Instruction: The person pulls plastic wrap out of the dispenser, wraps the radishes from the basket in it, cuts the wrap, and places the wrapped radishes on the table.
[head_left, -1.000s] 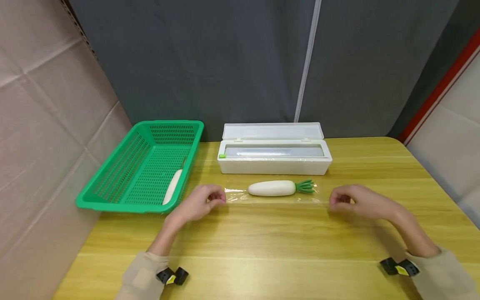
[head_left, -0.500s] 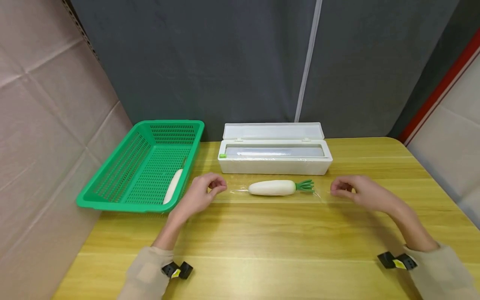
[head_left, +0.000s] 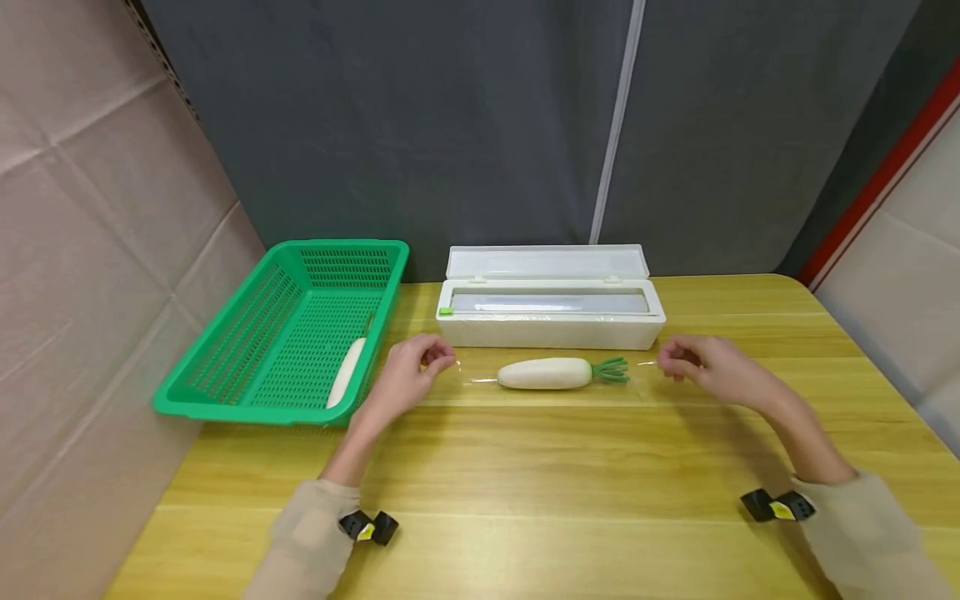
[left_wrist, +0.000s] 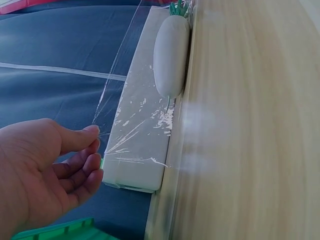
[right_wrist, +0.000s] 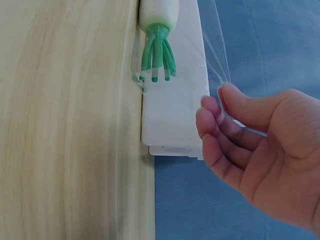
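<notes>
A white radish (head_left: 545, 374) with cut green stems lies crosswise on clear plastic wrap (left_wrist: 131, 137) in the middle of the table. My left hand (head_left: 412, 372) pinches one corner of the wrap between thumb and index finger, left of the radish tip. On the stem side, my right hand (head_left: 708, 367) pinches the opposite corner, as the right wrist view shows. The wrap's edge stretches between both hands, raised off the table. In the head view the film is nearly invisible apart from a few glints.
Behind the radish stands a white wrap dispenser box (head_left: 551, 335), its lid raised and a roll inside. A green basket (head_left: 281, 412) on the left holds another white radish (head_left: 346, 373). A dark curtain (head_left: 420, 125) hangs behind the wooden table (head_left: 525, 517).
Both hands have moved away from me toward the box, lifting the wrap's near edge. The radish has hardly shifted. Box and basket stay put.
</notes>
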